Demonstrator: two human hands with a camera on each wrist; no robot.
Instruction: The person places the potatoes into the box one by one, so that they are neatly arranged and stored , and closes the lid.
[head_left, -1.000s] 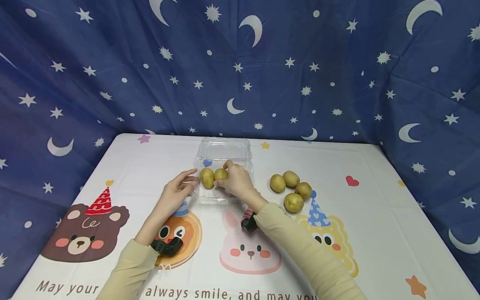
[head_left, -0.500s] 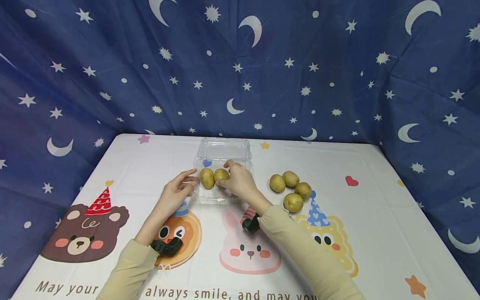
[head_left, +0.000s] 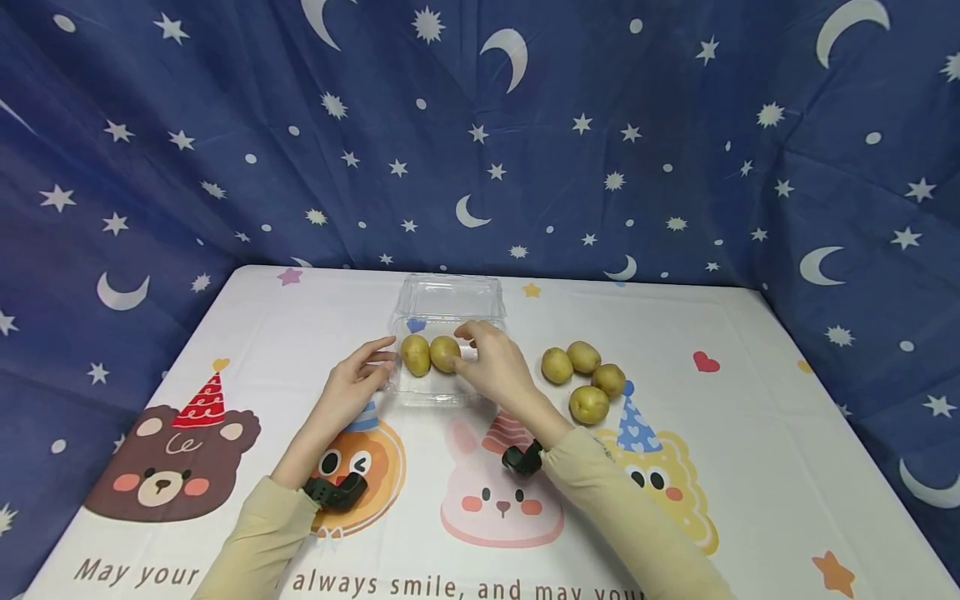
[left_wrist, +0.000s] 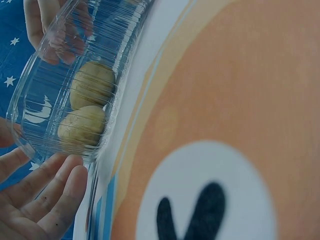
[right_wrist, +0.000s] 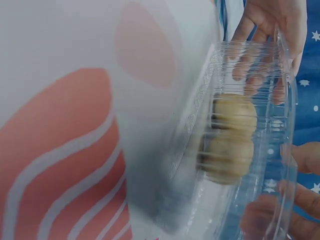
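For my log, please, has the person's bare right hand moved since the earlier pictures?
Yes: the right hand shifted rightward in the head view, relative to the printed pink rabbit.

bench [head_left: 757, 467]: was white, printed with cartoon faces [head_left: 502, 504]
clear container [head_left: 450, 297]: lay open, near the far edge
four potatoes [head_left: 589, 406]: sat directly on the bench, clustered right of the container

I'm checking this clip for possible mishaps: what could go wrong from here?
The two potatoes inside the clear container are rounded, with free space around them, so they may roll if the right hand brushes them. The right sleeve passes close to the loose potatoes on the cloth and might knock one.
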